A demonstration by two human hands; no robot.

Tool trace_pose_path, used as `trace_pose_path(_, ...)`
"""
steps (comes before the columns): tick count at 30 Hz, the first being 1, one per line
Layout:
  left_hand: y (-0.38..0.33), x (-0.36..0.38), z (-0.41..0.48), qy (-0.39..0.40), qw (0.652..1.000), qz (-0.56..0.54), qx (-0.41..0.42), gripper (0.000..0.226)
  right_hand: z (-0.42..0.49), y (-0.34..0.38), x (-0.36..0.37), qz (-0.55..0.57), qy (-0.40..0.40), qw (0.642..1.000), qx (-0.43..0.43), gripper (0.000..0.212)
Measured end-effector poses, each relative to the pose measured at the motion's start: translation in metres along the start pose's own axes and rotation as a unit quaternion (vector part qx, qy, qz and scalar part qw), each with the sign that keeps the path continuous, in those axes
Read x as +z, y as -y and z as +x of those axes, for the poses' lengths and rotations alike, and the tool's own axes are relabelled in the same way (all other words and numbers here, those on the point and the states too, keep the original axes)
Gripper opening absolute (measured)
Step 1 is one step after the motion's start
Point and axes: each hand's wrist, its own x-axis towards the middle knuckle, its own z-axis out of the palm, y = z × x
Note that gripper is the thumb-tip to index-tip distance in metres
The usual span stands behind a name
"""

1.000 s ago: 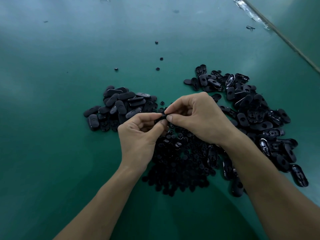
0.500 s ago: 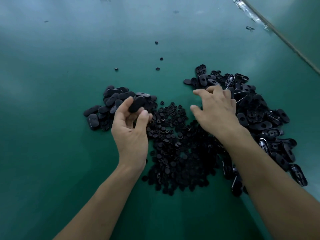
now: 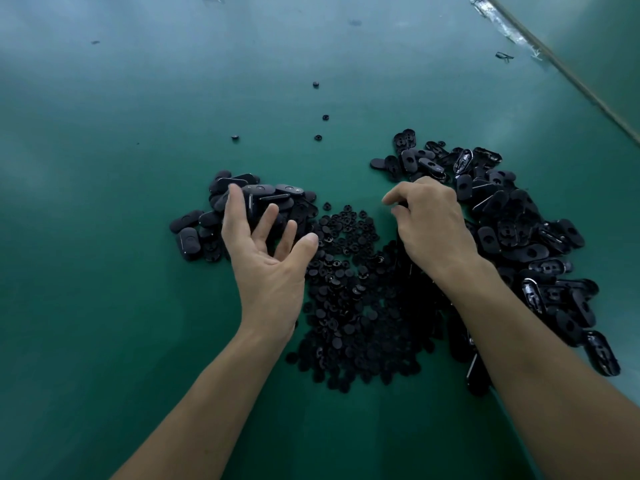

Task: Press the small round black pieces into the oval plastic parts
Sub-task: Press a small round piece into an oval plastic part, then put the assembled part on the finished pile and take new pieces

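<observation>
With left hand (image 3: 266, 268) spread empty and right hand (image 3: 434, 230) curled, hold unclear, lift just one off right oval pile (image 3: 519, 244), then one from middle disc heap (image 3: 360, 306).

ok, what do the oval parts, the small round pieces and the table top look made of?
Oval parts: black, apparently moulded hard plastic; rims glint, closed backs look satin.
Small round pieces: black, duller, few highlights; plastic or rubber, cannot tell.
Table top: smooth green sheet with a soft sheen, possibly a vinyl or rubber mat.
</observation>
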Motion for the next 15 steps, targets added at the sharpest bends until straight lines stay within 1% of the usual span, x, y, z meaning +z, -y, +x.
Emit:
trace_pose_path(3, -0.001, -0.001, -0.002, 0.028, 0.999, 0.033, 0.027, 0.074, 0.000, 0.003, -0.002, 0.020, -0.039, 0.998, -0.040, 0.019)
trace_pose_path(6, -0.003, 0.000, -0.003, 0.044, 0.997, 0.049, 0.030, 0.046, -0.003, 0.013, -0.005, 0.055, -0.084, 0.991, -0.091, 0.017)
trace_pose_path(9, -0.004, 0.000, -0.004, 0.044, 0.997, 0.055, 0.037, 0.029, -0.003, 0.021, -0.008, 0.074, -0.123, 0.984, -0.105, 0.016)
trace_pose_path(11, -0.004, 0.000, -0.004, 0.046, 0.997, 0.056, 0.033, 0.024, 0.000, 0.020, -0.007, 0.062, -0.106, 0.988, -0.092, 0.017)
trace_pose_path(14, -0.003, 0.000, -0.003, 0.050, 0.997, 0.057, 0.027, 0.022, 0.004, 0.013, -0.005, 0.021, -0.046, 0.997, -0.051, 0.019)
trace_pose_path(15, -0.003, 0.000, -0.003, 0.051, 0.997, 0.058, 0.028, 0.021, 0.004, 0.011, -0.004, 0.009, -0.038, 0.998, -0.041, 0.019)
